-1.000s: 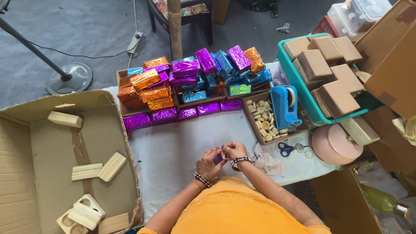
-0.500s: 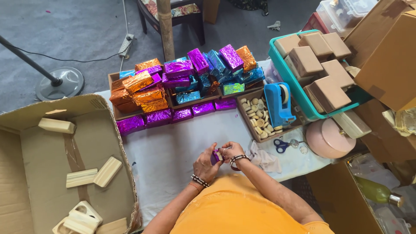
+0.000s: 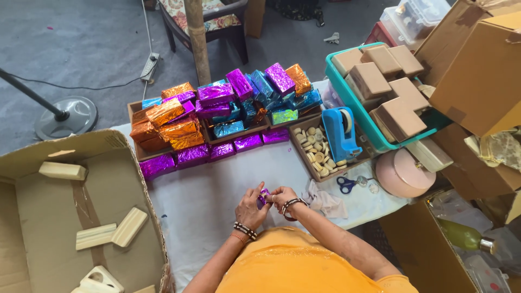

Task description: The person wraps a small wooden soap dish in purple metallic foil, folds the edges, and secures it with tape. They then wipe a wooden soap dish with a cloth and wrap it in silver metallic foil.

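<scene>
A small purple foil piece [image 3: 264, 197] stays pinched between left hand [image 3: 251, 208] and right hand [image 3: 282, 198], unchanged, near the table's [image 3: 206, 201] front edge.

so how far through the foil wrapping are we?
Done: a big stack of foil-wrapped blocks in purple, orange and blue. In hand: left hand and right hand together hold a small purple piece. Left: bare brown blocks still unwrapped in the teal bin.

Small purple foil piece [image 3: 264, 196] between left hand [image 3: 251, 208] and right hand [image 3: 281, 197], above white tablecloth [image 3: 206, 201].
</scene>
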